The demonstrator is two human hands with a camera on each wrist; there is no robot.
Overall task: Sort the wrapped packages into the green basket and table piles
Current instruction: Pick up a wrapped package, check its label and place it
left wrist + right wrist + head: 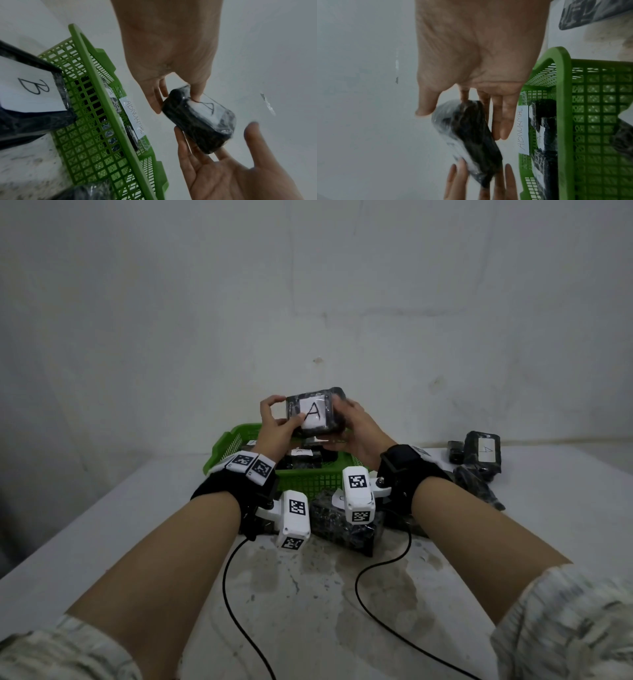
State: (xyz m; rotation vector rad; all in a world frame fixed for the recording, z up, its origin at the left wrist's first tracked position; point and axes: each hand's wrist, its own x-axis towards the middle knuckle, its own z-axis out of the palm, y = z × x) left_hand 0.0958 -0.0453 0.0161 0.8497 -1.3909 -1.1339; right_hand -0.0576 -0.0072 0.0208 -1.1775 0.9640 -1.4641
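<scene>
A black wrapped package [313, 414] with a white label marked "A" is held up above the green basket [308, 479]. My left hand [289, 408] pinches its left end, thumb on the label and fingers behind. In the left wrist view that pinch shows on the package [199, 121]. My right hand [342, 419] supports the right end with straight fingers [501, 119] behind the package [471, 135], its thumb spread off it. Several black packages and a slip reading "ABNORMAL" [133, 117] lie in the basket [96, 121].
A package marked "B" [25, 88] and other black packages [342, 525] lie on the table just in front of the basket. A pile with an "A" package [483, 451] sits at the back right by the wall. Two black cables [226, 594] trail across the stained tabletop.
</scene>
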